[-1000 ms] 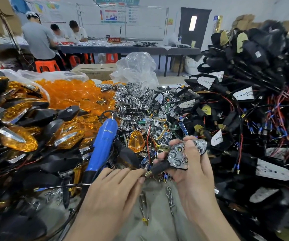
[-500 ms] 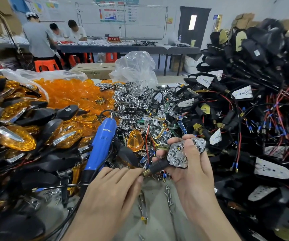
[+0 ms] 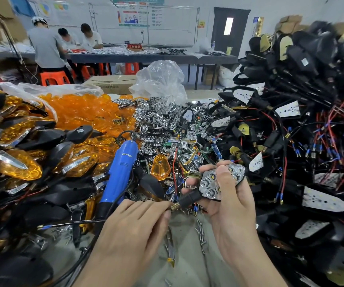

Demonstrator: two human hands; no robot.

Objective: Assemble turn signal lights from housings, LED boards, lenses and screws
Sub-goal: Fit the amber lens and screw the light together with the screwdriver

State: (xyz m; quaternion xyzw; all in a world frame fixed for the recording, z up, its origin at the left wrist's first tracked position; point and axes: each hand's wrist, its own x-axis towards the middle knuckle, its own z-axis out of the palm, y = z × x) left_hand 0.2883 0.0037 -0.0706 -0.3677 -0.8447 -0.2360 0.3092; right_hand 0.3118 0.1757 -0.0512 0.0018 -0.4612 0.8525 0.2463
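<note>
Barely shifted since before: still gripping the housing (image 3: 210,187) in the right hand (image 3: 236,206) over the bench (image 3: 187,264), left hand (image 3: 129,230) at its brass stem (image 3: 175,207), pinch unclear, lens (image 3: 160,167) and screws (image 3: 200,232) yet to go on.

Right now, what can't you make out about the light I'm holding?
Head view:
- Back of the held light: hidden by the right hand.
- Whether the left hand pinches the threaded stem: its own fingers cover the contact.
- Loose screws: too small to tell type.
- Blue screwdriver tip: lost among dark parts.
</note>
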